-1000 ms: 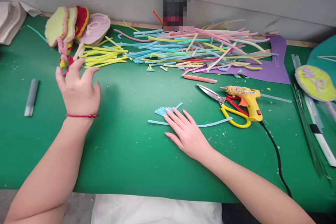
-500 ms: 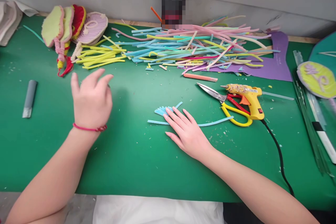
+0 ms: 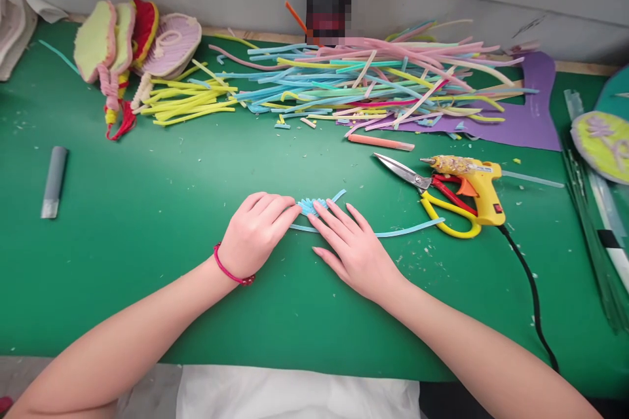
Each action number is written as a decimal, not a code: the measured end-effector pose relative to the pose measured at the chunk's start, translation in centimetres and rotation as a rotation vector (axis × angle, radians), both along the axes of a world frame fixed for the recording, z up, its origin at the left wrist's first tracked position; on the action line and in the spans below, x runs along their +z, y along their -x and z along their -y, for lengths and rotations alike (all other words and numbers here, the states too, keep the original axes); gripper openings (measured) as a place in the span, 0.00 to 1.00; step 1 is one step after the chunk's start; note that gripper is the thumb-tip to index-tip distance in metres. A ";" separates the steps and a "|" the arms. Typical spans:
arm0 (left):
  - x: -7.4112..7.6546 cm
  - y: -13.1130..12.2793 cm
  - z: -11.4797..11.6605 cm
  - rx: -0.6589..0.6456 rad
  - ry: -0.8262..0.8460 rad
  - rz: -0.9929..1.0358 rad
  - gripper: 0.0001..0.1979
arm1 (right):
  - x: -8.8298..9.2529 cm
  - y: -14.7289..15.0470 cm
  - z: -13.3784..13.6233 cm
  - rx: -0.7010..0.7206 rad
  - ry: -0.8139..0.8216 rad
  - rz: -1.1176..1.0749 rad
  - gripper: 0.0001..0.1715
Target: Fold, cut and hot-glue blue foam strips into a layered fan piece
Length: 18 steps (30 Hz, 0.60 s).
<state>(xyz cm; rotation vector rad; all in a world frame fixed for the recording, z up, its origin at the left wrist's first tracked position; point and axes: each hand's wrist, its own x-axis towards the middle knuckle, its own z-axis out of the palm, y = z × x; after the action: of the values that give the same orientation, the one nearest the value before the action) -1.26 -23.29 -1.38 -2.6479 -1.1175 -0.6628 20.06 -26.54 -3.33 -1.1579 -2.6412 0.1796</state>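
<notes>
A small light-blue piece of chenille stems (image 3: 308, 205), ridged like a fan, lies on the green table. My right hand (image 3: 354, 245) rests flat across its right part, fingers stretched out and slightly apart. With fingers closed, my left hand (image 3: 263, 226) pinches at the piece's left edge; the fingertips are partly hidden. A long blue chenille stem (image 3: 410, 232) passes under my right hand, its right end on the scissors' handle. Yellow-and-red-handled scissors (image 3: 426, 193) lie to the right, touching or very near a yellow glue gun (image 3: 486, 190).
Many coloured chenille stems (image 3: 314, 88) lie heaped at the back, over a purple sheet (image 3: 540, 105). Several decorated hand fans (image 3: 171, 46) stand at the back left. A grey tube (image 3: 55, 180) lies left. The glue gun's black cord (image 3: 531, 294) runs off the front edge.
My left hand has come right and down from above the table, its spread fingers closing at the blue piece's left edge. My right hand stays on the piece. The view has shifted slightly.
</notes>
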 end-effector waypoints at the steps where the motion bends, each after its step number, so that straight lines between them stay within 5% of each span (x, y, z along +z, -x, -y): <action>1: -0.1 0.0 -0.1 -0.007 0.003 -0.005 0.10 | 0.0 0.0 0.0 0.000 -0.002 0.001 0.28; 18: -0.5 -0.4 -0.1 -0.049 0.001 -0.036 0.10 | -0.1 0.1 0.0 -0.009 0.005 -0.011 0.28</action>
<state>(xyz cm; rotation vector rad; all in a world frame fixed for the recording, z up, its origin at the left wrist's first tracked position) -0.87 -23.22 -1.86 -2.6847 -1.0465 -0.6211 19.99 -26.57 -3.39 -1.1664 -2.6275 0.1912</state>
